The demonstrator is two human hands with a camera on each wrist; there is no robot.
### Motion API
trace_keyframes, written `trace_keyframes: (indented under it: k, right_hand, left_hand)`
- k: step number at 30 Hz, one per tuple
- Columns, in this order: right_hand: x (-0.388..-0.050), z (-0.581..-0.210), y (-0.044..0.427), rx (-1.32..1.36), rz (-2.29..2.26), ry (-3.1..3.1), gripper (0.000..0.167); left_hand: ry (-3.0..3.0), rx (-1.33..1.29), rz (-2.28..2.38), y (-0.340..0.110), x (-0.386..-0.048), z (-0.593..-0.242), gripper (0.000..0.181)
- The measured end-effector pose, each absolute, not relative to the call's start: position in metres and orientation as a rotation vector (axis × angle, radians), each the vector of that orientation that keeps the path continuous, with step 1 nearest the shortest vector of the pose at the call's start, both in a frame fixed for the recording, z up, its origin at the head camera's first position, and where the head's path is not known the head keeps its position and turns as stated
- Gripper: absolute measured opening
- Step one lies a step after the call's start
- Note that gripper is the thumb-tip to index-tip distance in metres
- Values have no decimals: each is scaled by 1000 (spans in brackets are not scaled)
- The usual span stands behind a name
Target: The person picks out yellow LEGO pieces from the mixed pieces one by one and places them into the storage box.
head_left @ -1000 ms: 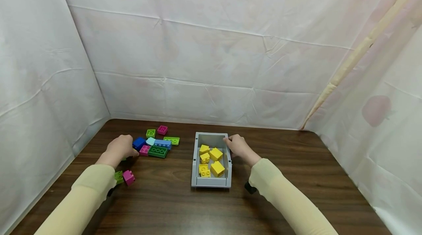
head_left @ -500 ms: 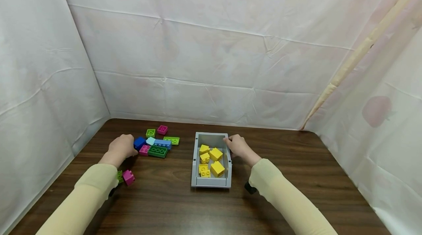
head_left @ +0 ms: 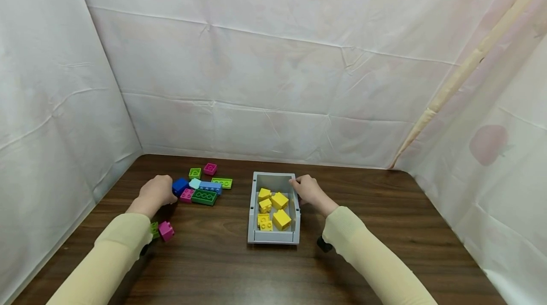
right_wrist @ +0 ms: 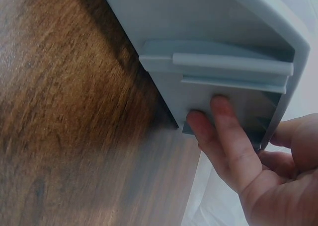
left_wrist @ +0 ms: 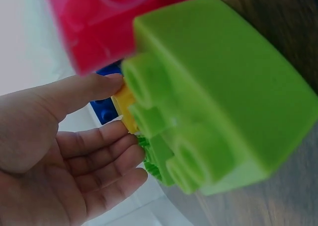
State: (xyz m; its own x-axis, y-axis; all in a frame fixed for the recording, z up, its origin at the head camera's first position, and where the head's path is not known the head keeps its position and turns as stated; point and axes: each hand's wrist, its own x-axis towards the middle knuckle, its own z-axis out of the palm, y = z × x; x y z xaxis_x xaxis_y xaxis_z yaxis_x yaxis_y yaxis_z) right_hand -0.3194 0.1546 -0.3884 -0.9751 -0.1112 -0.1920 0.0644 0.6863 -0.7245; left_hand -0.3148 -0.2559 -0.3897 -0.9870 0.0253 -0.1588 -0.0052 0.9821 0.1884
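Note:
At the left of the table, my left hand is beside a dark blue brick. In the left wrist view its thumb and forefinger pinch a yellow brick; the head view hides that brick behind the hand. A grey box stands mid-table with several yellow bricks inside. My right hand grips the box's right wall near the far corner. From the right wrist, two fingertips press the wall's outer face, while the thumb is at the rim.
Around the left hand lie a dark green brick, a light blue brick, pink bricks and lime bricks. A lime brick looms close to the left wrist camera. White cloth encloses the table.
The left hand has shifted slightly, and the bit of yellow by its fingertips a second ago is now hidden in the head view. The right hand and box stay put.

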Motion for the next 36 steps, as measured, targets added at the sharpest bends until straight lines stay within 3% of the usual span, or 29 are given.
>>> trace_keyframes:
  k: [36]
  right_hand:
    - [-318, -388, 155, -60, -1156, 2699, 36]
  left_hand:
    - [3030, 167, 325, -240, -293, -369, 16]
